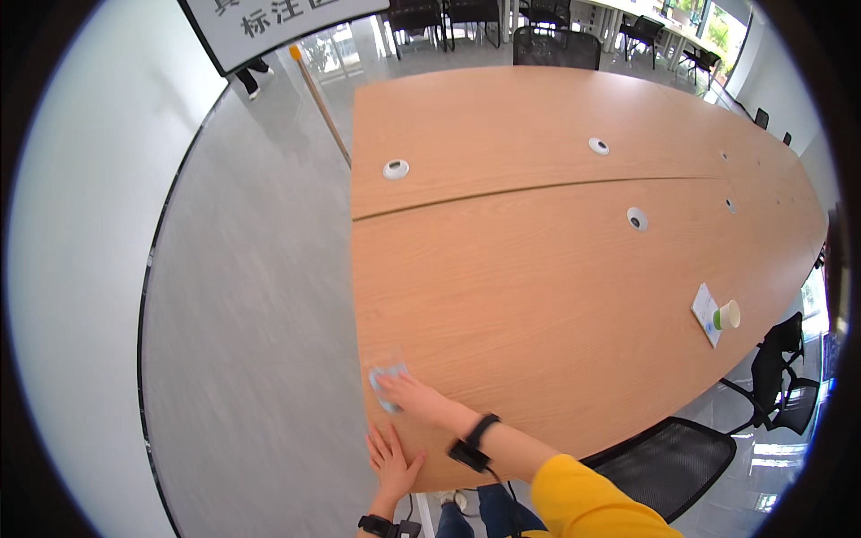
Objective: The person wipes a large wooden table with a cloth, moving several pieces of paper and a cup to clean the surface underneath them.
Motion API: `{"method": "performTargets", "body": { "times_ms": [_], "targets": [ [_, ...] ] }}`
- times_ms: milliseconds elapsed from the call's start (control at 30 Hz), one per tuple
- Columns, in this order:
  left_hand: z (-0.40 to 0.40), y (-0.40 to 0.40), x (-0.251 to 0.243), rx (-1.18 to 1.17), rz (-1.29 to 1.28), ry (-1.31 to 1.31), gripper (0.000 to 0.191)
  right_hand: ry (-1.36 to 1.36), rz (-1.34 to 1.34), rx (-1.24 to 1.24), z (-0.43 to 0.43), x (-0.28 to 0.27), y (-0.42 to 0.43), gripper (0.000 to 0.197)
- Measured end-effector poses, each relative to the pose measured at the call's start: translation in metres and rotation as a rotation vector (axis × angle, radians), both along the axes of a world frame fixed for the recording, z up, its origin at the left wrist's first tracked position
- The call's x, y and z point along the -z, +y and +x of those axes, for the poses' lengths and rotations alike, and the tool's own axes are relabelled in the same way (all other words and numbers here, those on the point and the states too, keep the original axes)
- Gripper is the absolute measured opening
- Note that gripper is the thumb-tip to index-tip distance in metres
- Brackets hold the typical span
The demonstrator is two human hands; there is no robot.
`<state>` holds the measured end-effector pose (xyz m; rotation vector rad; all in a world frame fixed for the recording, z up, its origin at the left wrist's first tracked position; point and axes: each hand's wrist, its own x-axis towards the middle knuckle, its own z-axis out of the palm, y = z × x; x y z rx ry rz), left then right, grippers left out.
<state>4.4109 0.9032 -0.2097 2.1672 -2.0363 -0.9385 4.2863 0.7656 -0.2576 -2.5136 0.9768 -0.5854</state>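
A light-blue cloth lies at the left edge of a wooden conference table, partly covered by my right hand. The fingers of that hand press flat on the cloth and look blurred. Below it, near the table's corner, my left hand rests palm down on the wood with its fingers apart and nothing in it. Both wrists wear black straps with small devices and cables.
On the right part of the table a paper cup is by a stack of papers. Round cable grommets dot the tabletop. A mesh chair touches the near side. A wooden pole leans at the far left corner; a person's legs show beyond.
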Motion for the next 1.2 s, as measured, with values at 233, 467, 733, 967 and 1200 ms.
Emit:
{"method": "performTargets", "body": {
  "times_ms": [233, 467, 733, 967, 1200],
  "targets": [
    [0.003, 0.005, 0.015, -0.014, -0.025, -0.048, 0.090, -0.895, 0.681, 0.799, -0.280, -0.029, 0.041, 0.032],
    [-0.008, -0.007, 0.001, 0.064, 0.008, -0.058, 0.091, -0.205, 0.057, 1.733, -0.510, 0.042, 0.030, 0.038],
    [-0.009, 0.001, 0.012, 0.036, 0.118, -0.058, 0.092, 0.209, 0.136, 1.587, -0.416, 0.037, -0.136, 0.044],
    [-0.005, 0.001, 0.013, 0.020, 0.137, -0.087, 0.094, 0.027, 0.034, 1.297, -0.246, 0.021, -0.245, 0.047],
    [-0.011, -0.018, -0.016, 0.069, 0.313, -0.126, 0.083, -0.310, 0.224, 0.406, -0.040, 0.001, -0.213, 0.051]
  ]
}}
